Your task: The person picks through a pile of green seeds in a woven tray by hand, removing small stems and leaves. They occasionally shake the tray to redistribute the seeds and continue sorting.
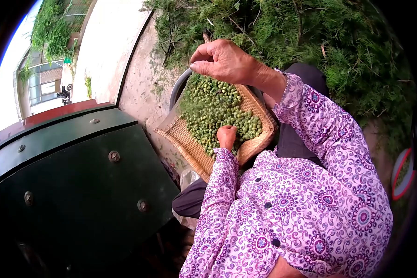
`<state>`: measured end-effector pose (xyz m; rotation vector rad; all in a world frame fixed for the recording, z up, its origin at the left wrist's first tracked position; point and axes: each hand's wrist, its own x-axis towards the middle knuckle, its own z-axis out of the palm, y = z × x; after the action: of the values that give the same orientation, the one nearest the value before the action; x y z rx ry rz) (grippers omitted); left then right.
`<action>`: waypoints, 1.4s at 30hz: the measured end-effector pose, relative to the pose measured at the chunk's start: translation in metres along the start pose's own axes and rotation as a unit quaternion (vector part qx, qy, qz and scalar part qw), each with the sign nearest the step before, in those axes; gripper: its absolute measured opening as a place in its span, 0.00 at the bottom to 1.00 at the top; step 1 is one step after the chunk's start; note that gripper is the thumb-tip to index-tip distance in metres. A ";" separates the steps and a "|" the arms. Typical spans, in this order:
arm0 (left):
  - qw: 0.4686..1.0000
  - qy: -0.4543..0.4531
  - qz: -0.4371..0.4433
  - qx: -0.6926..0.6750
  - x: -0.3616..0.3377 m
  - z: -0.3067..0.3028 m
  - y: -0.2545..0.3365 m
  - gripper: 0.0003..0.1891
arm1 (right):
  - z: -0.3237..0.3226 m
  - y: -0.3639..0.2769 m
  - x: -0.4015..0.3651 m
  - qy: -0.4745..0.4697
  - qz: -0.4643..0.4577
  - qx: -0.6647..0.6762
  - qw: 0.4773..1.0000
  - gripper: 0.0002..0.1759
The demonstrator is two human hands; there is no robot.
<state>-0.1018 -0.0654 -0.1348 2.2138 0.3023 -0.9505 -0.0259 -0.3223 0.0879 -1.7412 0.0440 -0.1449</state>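
A woven basket tray rests tilted at my lap, bearing a heap of small green cones. My left hand is closed low over the heap, fingers curled down. What it grips, if anything, is hidden. Above the tray's far rim, my right hand is raised with thumb and fingertips brought together. Nothing between those tips can be made out. A blurred green patch below it, perhaps a leafy sprig in motion, covers part of the heap.
Cut evergreen branches are piled beyond and to the right. A grey curved rim shows behind the tray. At left stands a dark green metal box with round studs. A red-edged round object is far right.
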 end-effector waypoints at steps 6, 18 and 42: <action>0.999 -0.007 0.028 0.044 0.018 0.006 -0.022 0.08 | -0.001 -0.005 0.004 0.000 -0.017 -0.027 0.999 0.14; 0.988 -0.122 -0.072 -0.067 -0.008 -0.014 0.010 0.06 | -0.002 -0.002 0.000 -0.016 -0.013 -0.029 0.999 0.15; 0.863 -0.159 0.342 -0.336 -0.035 -0.071 0.216 0.25 | -0.029 0.007 0.012 0.157 0.008 0.173 0.972 0.15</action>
<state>0.0107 -0.1722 0.0355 1.3238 -0.2726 -0.6461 -0.0169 -0.3534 0.0868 -1.3566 0.2494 -0.3932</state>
